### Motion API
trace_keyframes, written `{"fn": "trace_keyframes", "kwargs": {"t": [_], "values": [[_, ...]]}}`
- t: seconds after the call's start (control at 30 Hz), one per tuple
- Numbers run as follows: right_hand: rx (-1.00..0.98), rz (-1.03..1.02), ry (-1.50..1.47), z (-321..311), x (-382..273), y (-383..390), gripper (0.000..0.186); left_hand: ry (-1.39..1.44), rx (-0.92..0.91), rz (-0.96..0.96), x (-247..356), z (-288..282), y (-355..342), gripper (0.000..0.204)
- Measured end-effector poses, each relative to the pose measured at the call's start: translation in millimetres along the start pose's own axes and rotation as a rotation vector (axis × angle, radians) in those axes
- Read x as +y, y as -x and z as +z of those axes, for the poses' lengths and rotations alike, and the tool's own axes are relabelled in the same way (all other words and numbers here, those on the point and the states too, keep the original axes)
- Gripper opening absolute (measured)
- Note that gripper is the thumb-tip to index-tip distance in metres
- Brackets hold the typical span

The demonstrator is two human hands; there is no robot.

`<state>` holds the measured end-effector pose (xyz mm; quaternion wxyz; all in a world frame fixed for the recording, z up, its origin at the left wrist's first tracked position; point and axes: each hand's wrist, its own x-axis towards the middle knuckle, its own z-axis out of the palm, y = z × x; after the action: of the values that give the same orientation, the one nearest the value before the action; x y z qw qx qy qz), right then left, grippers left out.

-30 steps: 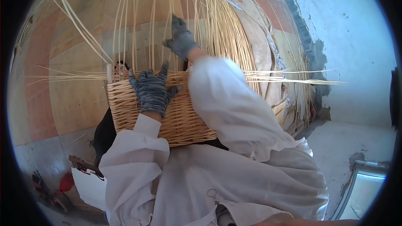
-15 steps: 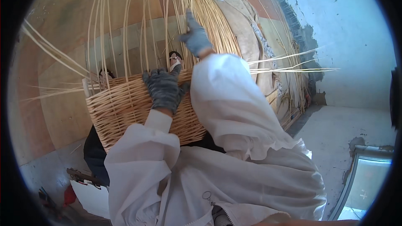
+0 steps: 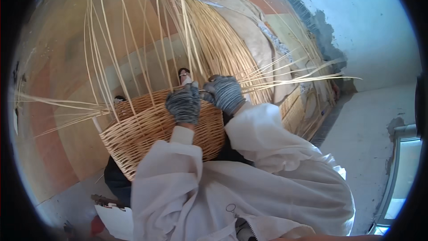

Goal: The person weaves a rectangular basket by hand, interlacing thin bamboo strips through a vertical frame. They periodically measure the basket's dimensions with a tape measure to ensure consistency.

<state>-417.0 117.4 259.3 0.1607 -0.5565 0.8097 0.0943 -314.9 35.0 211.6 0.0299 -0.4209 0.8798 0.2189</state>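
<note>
A woven wicker basket (image 3: 129,140) rests across my lap, with long pale upright rods (image 3: 117,58) rising from its top edge. My left hand (image 3: 183,105), in a grey striped glove, is closed over that edge near its right part. Close beside it my gloved right hand (image 3: 226,94) is closed at the right corner, its thumb pointing at the left hand. A thin rod appears between the two hands; its end is hidden by the fingers. More loose rods (image 3: 285,81) fan out to the right from behind my right hand.
A thick bundle of pale rods (image 3: 218,35) lies beyond my right hand, beside a beige cloth (image 3: 249,22). Rod ends (image 3: 58,100) stick out to the left of the basket. A worn wall (image 3: 374,35) stands at the right. A white sheet-like thing (image 3: 115,220) is at the lower left.
My right hand has come down from among the upright rods to the basket's edge, beside my left hand. The upright rods now lean more to the left. The view has shifted a little.
</note>
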Motion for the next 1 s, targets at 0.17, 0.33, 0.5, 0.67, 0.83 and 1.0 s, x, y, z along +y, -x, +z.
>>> {"fn": "trace_keyframes", "kwargs": {"t": [0.17,0.33,0.5,0.67,0.83,1.0], "values": [[-0.054,0.164,-0.032,-13.0,-7.7,12.8,0.043,-0.084,0.142,0.023,9.9,3.5,-0.4,0.041],[0.24,-0.003,-0.08,12.2,18.7,10.2,0.043,-0.015,-0.004,0.218,6.8,-17.8,-0.3,0.041],[0.914,-0.179,-0.478,21.8,50.2,120.4,0.033,0.111,0.075,0.222,-50.6,-55.3,3.0,0.042],[0.448,1.029,-0.683,233.1,184.2,232.6,0.021,0.429,0.165,0.176,-29.2,-64.9,25.5,0.028],[0.188,1.334,-1.312,471.2,168.2,287.5,0.024,0.448,0.089,0.075,-19.4,-40.8,13.9,0.035],[0.218,1.017,-0.696,420.9,99.9,188.9,0.034,0.174,0.272,0.106,-6.4,-41.3,36.8,0.043]]}}
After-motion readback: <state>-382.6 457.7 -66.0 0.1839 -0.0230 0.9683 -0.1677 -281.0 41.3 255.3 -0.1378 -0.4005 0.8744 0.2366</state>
